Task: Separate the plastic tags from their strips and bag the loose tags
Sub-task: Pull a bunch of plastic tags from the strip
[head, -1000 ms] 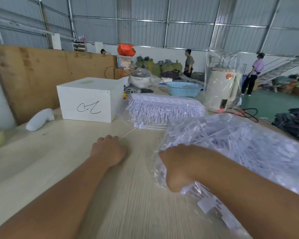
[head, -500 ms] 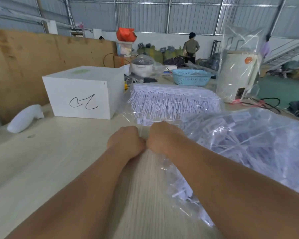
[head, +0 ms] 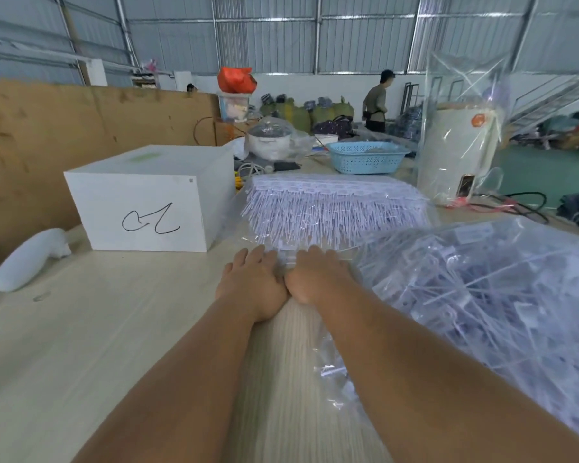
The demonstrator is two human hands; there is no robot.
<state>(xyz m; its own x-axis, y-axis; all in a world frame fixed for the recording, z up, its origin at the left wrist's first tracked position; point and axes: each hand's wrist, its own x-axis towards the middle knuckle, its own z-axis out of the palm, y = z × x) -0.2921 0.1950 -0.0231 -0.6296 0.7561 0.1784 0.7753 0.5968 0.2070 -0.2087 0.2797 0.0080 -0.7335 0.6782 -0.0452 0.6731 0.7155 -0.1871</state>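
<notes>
Head view shows the pale tabletop (head: 81,345) running under both forearms, with the task well under way but far from over. To the right of the fingers bulges a big clear bag of loose tags (head: 482,295), already packed with white tags and thin bare stalks, so a good share looks separated and bagged. Just beyond the fingers lies the stack of tag strips (head: 331,208), a dense white fringe half wrapped in clear film, apparently still to be stripped. Farther left of the fingers stands a white box (head: 147,202) bearing a black scribble. The left hand (head: 253,282) and the right hand (head: 318,279) sit side by side, thumbs touching, reaching into the near edge of that stack; their fingers point away and fold out of sight, so whether they are clamped on a strip cannot be told.
</notes>
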